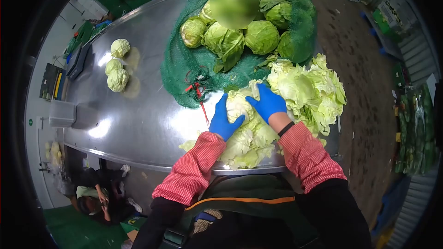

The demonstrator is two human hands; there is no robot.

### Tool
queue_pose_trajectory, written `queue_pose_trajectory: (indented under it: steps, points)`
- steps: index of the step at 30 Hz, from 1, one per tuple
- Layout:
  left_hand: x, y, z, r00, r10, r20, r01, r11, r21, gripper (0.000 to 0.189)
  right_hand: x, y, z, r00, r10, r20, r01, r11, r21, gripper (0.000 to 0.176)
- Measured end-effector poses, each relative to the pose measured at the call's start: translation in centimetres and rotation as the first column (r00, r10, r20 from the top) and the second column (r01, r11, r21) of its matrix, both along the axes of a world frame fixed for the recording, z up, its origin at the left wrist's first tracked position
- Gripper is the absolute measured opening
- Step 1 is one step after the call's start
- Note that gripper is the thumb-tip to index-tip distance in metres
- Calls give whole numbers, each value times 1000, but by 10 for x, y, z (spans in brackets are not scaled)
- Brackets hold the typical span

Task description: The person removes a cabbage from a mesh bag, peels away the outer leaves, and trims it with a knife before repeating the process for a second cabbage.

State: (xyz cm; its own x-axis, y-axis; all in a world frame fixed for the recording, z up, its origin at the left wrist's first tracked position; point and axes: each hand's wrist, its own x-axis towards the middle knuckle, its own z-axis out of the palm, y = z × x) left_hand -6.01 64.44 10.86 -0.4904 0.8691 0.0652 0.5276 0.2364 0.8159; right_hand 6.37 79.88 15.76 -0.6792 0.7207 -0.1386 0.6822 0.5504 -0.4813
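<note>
A pale, peeled cabbage [238, 104] sits near the front edge of the metal table, cupped between my two blue-gloved hands. My left hand [224, 121] presses on its left side, thumb toward the front. On its right, my right hand [269, 104] has bent fingers against the head. Loose pale-green cabbage leaves [249, 145] lie in front of and under the head. A bigger heap of leaves [307, 87] rises just right of my right hand. Behind, several untrimmed cabbages [262, 37] rest on an opened green net bag [184, 71] tied with red string [199, 91].
Three trimmed cabbages [117, 80] stand on the left of the metal table [152, 124]. A dark scale-like device [79, 62] and a clear plastic tub [62, 113] are at the left edge. A seated person [99, 193] is below left. Filled green bags [415, 129] stand at right.
</note>
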Motion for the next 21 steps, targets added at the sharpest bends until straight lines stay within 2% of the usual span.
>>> queue_pose_trajectory:
  steps: [1, 2, 5, 9, 13, 16, 19, 21]
  points:
    - [0, -3, 1, 999, -37, -19, 38, 998, 42, 98, -1, 2, -5, 994, -47, -96, 52, 998, 47, 55]
    - [2, -7, 3, 998, -59, 17, 58, 998, 40, 97, -2, 8, -9, 992, -34, -119, 29, 999, -43, 57]
    - [1, -14, -3, 997, -69, 32, 65, 992, 109, 96, -12, 19, 11, 978, 185, 92, -158, 956, -249, 52]
    - [3, -15, 2, 993, -97, 65, 90, 990, 106, 96, -8, 28, 22, 920, 371, 131, -310, 888, -339, 48]
    - [6, -13, 4, 992, -122, 22, 118, 985, 122, 96, -14, 31, 12, 919, 348, 186, -290, 915, -281, 42]
    - [11, -15, 6, 993, -118, -16, 119, 987, 107, 95, -16, 42, -17, 916, 327, 235, -291, 941, -173, 39]
    - [12, -22, -1, 997, -83, -2, 82, 987, 136, 95, -15, 39, -35, 952, 216, 216, -179, 967, -182, 37]
    - [13, -27, -7, 997, -64, 38, 57, 986, 155, 95, -9, 34, -41, 973, 84, 214, -36, 975, -219, 34]
